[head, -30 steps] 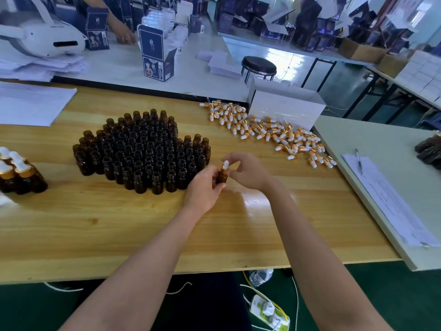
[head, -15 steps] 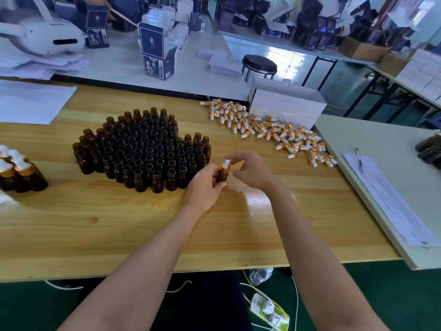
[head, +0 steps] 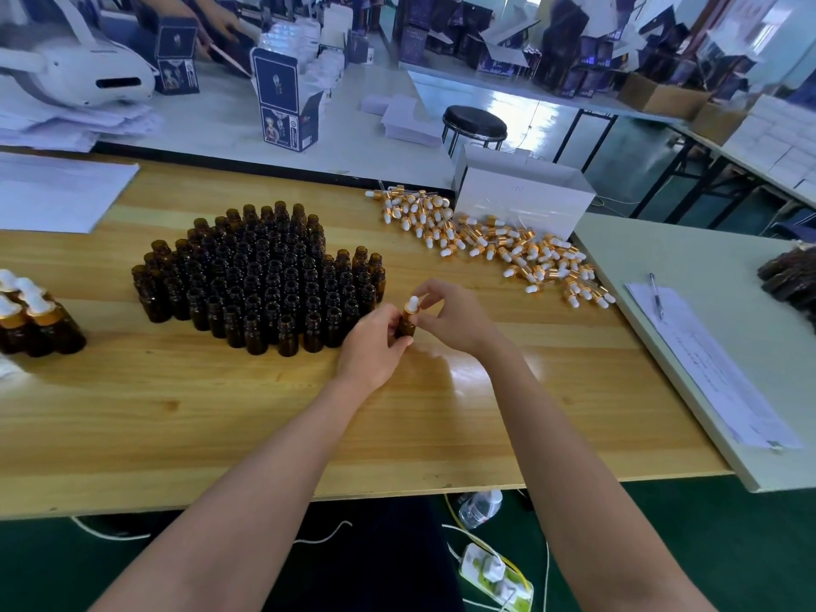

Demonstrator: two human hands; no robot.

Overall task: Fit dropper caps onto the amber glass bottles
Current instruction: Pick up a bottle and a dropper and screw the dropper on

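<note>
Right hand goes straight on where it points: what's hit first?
The right hand, pinching the dropper cap, points up-left: probably the left hand gripping the bottle first, then the uncapped bottles. Depth unclear.

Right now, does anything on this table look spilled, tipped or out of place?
Only the dropper caps: they lie loose in a sprawl across the table beside the white box. That is probably deliberate. The uncapped bottles all stand upright.

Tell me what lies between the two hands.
Head view: a bottle with a cap on it; the left hand grips the bottle, the right hand pinches the cap.
</note>
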